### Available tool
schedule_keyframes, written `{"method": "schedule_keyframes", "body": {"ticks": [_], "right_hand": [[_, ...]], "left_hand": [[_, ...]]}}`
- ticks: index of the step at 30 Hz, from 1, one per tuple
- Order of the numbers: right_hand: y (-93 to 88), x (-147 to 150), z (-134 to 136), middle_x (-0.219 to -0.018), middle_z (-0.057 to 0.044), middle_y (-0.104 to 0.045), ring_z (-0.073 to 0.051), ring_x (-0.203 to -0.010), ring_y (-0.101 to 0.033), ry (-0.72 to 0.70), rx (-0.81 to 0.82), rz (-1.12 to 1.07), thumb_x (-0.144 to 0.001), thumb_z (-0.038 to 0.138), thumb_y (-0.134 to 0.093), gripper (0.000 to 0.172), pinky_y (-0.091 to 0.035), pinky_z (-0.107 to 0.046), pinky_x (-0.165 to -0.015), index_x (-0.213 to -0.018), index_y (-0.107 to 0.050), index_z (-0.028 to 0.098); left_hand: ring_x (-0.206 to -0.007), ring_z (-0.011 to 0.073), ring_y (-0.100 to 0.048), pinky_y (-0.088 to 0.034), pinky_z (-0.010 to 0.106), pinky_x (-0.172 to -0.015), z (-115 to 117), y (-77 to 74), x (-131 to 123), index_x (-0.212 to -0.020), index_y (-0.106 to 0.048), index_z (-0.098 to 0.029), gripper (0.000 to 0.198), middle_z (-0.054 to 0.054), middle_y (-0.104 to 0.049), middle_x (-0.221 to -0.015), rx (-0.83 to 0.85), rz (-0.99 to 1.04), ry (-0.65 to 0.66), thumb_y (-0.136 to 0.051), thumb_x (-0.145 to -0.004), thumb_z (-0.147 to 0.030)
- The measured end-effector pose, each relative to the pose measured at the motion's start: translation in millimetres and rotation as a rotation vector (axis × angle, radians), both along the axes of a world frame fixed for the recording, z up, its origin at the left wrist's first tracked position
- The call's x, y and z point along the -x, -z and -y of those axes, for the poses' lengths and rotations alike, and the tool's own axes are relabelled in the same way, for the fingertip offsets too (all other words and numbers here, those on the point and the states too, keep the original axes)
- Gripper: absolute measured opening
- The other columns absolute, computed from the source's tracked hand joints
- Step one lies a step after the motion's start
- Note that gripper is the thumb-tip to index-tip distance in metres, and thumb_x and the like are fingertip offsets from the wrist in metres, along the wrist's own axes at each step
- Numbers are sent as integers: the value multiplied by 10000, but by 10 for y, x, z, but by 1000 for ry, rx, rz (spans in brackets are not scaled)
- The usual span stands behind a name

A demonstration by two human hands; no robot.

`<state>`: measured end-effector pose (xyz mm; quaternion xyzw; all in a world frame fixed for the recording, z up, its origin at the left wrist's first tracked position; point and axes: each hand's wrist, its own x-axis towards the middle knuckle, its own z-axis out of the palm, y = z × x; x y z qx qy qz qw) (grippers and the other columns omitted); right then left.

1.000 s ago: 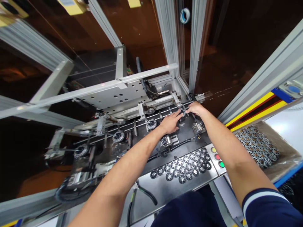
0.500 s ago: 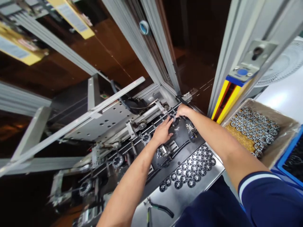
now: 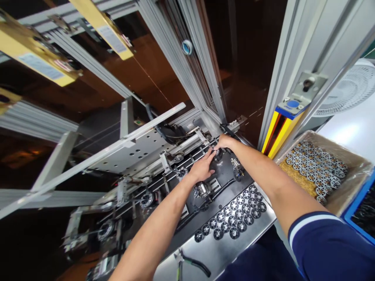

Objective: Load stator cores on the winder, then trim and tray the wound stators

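Both my hands meet over one small black round part [image 3: 217, 153] on the dark conveyor track [image 3: 164, 175] inside the machine. My left hand [image 3: 202, 168] lies over the track with its fingers stretched toward the part. My right hand [image 3: 225, 141] curls its fingertips on the part from the far side. More round parts ride the track to the left, one of them a round part [image 3: 145, 200] further down. Several black round parts [image 3: 231, 218] lie in rows on the steel shelf [image 3: 211, 249] below my arms.
A cardboard box [image 3: 345, 191] of silver ring-shaped parts stands at the right, beside a blue bin [image 3: 359, 210]. Aluminium frame posts [image 3: 295, 50] and a yellow-striped bar [image 3: 275, 132] flank the opening. Pliers [image 3: 190, 263] lie on the shelf. A white fan [image 3: 351, 86] sits at the far right.
The view has swung left and tilted, so the box and fan now show more. Both hands stay on the same part on the track, barely shifted.
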<state>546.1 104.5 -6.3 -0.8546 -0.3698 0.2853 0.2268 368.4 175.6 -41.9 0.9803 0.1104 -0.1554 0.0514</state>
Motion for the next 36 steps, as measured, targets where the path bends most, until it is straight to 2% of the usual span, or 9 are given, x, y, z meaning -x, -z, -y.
{"method": "schedule_keyframes", "body": {"ticks": [5, 9, 12, 16, 22, 25, 29, 32, 36], "right_hand": [[-511, 245, 447, -1332, -135, -665, -271, -1260, -618, 18, -181, 114, -918, 350, -715, 438, -502, -403, -1070, -1299, -627, 153], [-607, 796, 1333, -1368, -55, -671, -223, -1300, -603, 10, -470, 175, -972, 342, -577, 368, -483, -371, -1113, -1329, -639, 277], [-260, 1190, 2155, -1265, -36, -729, -256, -1199, -673, 174, -468, 53, -926, 407, -550, 296, -550, -409, -1048, -1163, -723, 373], [507, 1469, 3070, -1110, -87, -776, -328, -1004, -747, 457, -370, 74, -884, 544, -519, 292, -597, -494, -961, -982, -749, 394], [1399, 1578, 3643, -1240, -148, -741, -370, -1221, -673, 389, -298, 420, -945, 476, -463, 338, -510, -570, -1099, -1105, -731, 345], [1659, 1572, 3721, -1405, -167, -648, -389, -1319, -600, 217, -269, 496, -954, 426, -457, 388, -513, -609, -1080, -1271, -661, 332], [1896, 1461, 3825, -1421, -183, -629, -420, -1288, -616, 32, -324, 547, -929, 429, -498, 445, -575, -627, -986, -1368, -547, 376], [1957, 1273, 3814, -1248, -160, -710, -459, -1160, -683, -90, -412, 581, -875, 480, -545, 439, -612, -653, -891, -1311, -552, 422], [1762, 1137, 3584, -950, -163, -715, -522, -939, -715, -182, -441, 616, -807, 536, -576, 457, -593, -732, -733, -1218, -629, 346]], "left_hand": [[-1276, 355, -645, -544, 434, -1038, 169, -160, -37, -1537, -400, -193, 697, 194, -308, -1670, -73, -21, 21, -635, -889, -296], [-1241, 374, -651, -534, 475, -1038, 272, -98, -231, -1344, -633, -223, 469, 143, -330, -1671, -64, -49, 102, -659, -890, -332], [-1273, 356, -609, -512, 544, -1048, 288, -24, -358, -1327, -630, -203, 439, 160, -382, -1634, -61, -66, 118, -666, -922, -369], [-1242, 290, -598, -522, 546, -1028, 339, 9, -409, -1339, -582, -188, 418, 123, -575, -1418, -72, -61, 83, -640, -964, -363], [-1158, 285, -657, -554, 523, -977, 569, -358, -237, -1260, -637, -182, 342, 127, -638, -1355, -30, -48, 63, -678, -938, -290], [-1160, 329, -685, -523, 520, -1026, 725, -753, 306, -1285, -652, -186, 386, 160, -615, -1440, 23, 35, 64, -694, -905, -242], [-1298, 267, -626, -491, 425, -1112, 936, -950, 1755, -1420, -558, -262, 453, 74, -579, -1514, 143, 360, -93, -552, -986, -390], [-1227, 245, -676, -522, 408, -1091, 1218, -570, 3063, -1323, -626, -298, 369, 56, -711, -1344, 143, 761, -647, -532, -984, -411], [-910, 244, -760, -612, 402, -903, 1841, 283, 4400, -1095, -695, -241, 323, 68, -798, -1038, 22, 870, -1439, -582, -925, -491]]}}
